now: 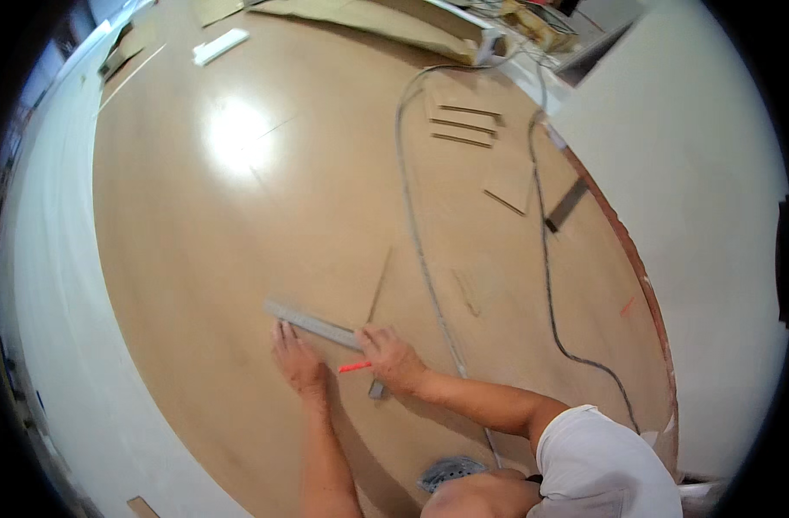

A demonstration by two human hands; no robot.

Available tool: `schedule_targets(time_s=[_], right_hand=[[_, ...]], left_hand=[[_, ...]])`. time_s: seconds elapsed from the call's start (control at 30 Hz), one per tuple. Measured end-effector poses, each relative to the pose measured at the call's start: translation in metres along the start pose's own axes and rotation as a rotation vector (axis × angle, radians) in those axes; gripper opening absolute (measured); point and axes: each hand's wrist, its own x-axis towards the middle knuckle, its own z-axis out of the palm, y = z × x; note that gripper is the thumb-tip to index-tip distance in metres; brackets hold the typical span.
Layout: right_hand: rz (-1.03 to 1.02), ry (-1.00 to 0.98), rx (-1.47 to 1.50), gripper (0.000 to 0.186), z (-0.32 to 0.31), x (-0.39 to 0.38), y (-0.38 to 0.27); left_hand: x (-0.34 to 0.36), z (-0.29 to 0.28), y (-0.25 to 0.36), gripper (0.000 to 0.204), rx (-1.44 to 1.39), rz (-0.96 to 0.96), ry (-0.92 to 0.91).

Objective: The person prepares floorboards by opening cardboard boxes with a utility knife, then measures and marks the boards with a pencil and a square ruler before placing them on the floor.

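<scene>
- Left hand (299,361), fingers extended, touches flat grey metal ruler (312,325) on smooth tan floor (196,250).
- Right hand (396,361) grips slim red pencil-like stick (353,367).
- Ruler laid; any marks too blurred to tell.

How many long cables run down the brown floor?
2: a grey cable in the middle, passing beneath the right forearm, and a dark cable farther right. More may be hidden in the clutter at the top.

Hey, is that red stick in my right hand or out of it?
In: the red stick juts leftward from the right hand, which hides its other end.
</scene>
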Motion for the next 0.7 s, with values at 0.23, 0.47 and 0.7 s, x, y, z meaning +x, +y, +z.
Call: schedule_targets(time_s=[0.23,0.47,0.7], right_hand=[[0.374,0.012,0.176,0.053,-0.036,-0.047,0.025],[0.665,-0.003,0.427,0.04,-0.008,-0.009,0.046],[0.489,-0.307,0.567,0.047,0.0,-0.043,-0.007]], left_hand=[[0.012,-0.004,0.038,0.068,-0.181,0.085,-0.273],[0.018,0.015,0.083,0.057,-0.233,-0.252,-0.324],[-0.09,-0.089,0.054,0.047,-0.787,-0.747,-0.386]])
